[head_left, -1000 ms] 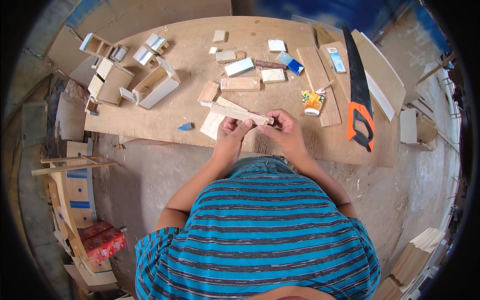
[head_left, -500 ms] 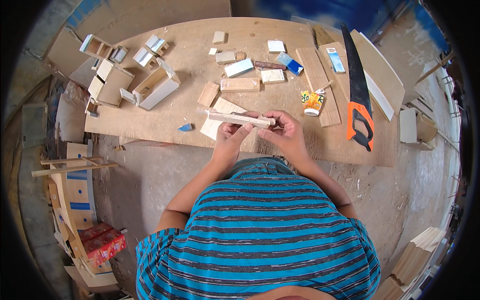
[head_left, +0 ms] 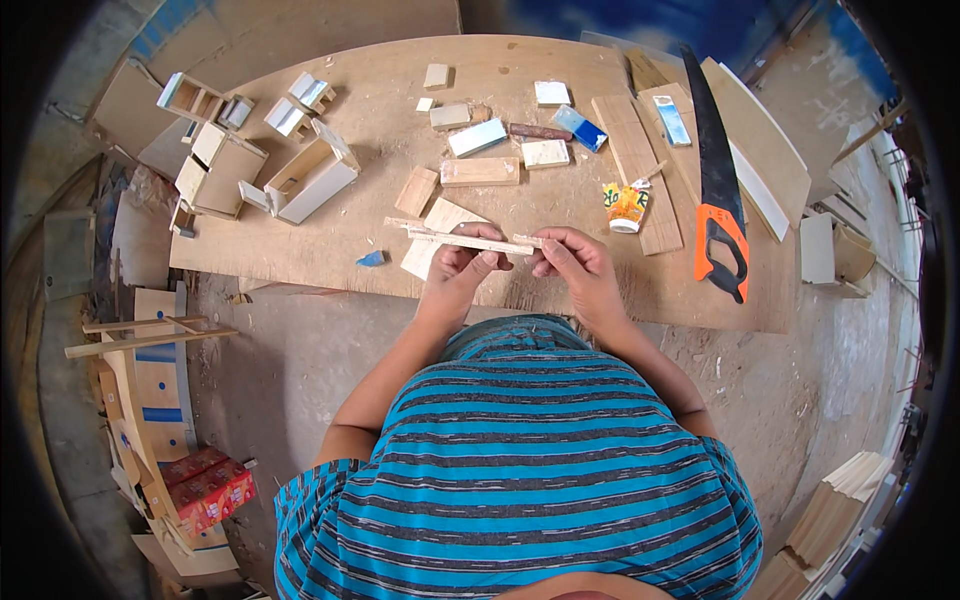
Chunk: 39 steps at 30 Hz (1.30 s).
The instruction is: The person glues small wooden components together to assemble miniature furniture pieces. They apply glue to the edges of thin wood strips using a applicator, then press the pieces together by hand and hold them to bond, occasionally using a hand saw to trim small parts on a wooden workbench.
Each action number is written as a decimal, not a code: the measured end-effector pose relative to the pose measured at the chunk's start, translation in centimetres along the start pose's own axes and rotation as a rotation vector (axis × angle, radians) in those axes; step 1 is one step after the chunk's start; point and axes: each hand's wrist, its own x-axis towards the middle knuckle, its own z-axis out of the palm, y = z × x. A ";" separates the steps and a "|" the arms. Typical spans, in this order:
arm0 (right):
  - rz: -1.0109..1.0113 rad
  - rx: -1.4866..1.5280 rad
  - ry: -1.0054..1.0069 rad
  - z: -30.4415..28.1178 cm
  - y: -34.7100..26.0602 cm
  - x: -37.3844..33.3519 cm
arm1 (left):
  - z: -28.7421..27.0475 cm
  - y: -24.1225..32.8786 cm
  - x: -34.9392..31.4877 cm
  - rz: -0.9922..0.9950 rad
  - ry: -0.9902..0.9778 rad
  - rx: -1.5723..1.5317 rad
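Over the table's near edge, my left hand [head_left: 456, 276] is closed around thin pale wooden strips [head_left: 470, 242], held crosswise with their far ends poking out to the left. My right hand [head_left: 582, 268] pinches a short bit of wood [head_left: 527, 239] at the strips' right end. Whether this bit is joined to the strips I cannot tell. Just beyond my left hand, a flat light board [head_left: 452, 213] lies partly covered by the strips. A small blue scrap [head_left: 371, 258] lies left of it.
An orange-handled handsaw [head_left: 720, 250] rests at the right beside planks [head_left: 635, 160]. A yellow printed paper cup [head_left: 624, 210] stands nearer me. Several wood blocks [head_left: 480, 171] lie mid-table; small wooden box pieces [head_left: 318, 180] sit at the left.
My right hand has moved slightly right, and its fingers now pinch a short bit at the strips' end. The strips have shifted left and look separated at their left end.
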 end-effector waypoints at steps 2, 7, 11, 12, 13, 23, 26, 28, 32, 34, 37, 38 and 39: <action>0.002 -0.012 -0.010 -0.1 0.0 0.1 | 0.0 0.1 0.0 -0.030 -0.021 -0.040; -0.001 -0.077 -0.016 0.0 -0.2 0.1 | 0.5 0.2 0.1 -0.057 0.023 -0.115; -0.004 -0.111 -0.024 0.0 -0.4 0.1 | 0.4 0.2 0.4 -0.071 0.048 -0.105; -0.004 -0.110 -0.025 0.0 -0.4 0.1 | 0.4 0.2 0.4 -0.054 0.048 -0.085; -0.010 -0.099 -0.024 -0.1 -0.3 0.2 | 0.4 0.3 0.4 -0.037 0.047 -0.064; -0.040 -0.089 -0.009 -0.4 0.1 0.4 | 0.5 0.4 0.4 -0.001 0.088 0.049; -0.043 -0.064 0.024 -0.4 0.2 0.5 | 0.3 0.5 0.4 -0.014 0.058 0.075; -0.043 -0.091 0.001 -0.8 0.3 0.5 | 0.3 0.6 0.3 -0.018 0.055 0.095; -0.049 -0.078 -0.019 -0.9 0.3 0.4 | 0.4 0.4 0.2 -0.013 0.064 0.103; -0.041 -0.067 -0.020 -1.0 0.4 0.4 | 0.3 0.2 0.2 0.001 0.062 0.121; -0.022 -0.044 -0.019 -1.0 0.4 0.3 | 0.4 0.2 0.0 -0.013 0.060 0.120; -0.011 -0.032 -0.015 -1.0 0.4 0.3 | 0.3 0.2 0.0 -0.013 0.062 0.119; -0.011 -0.031 -0.015 -1.1 0.4 0.3 | 0.3 0.1 0.0 -0.015 0.060 0.125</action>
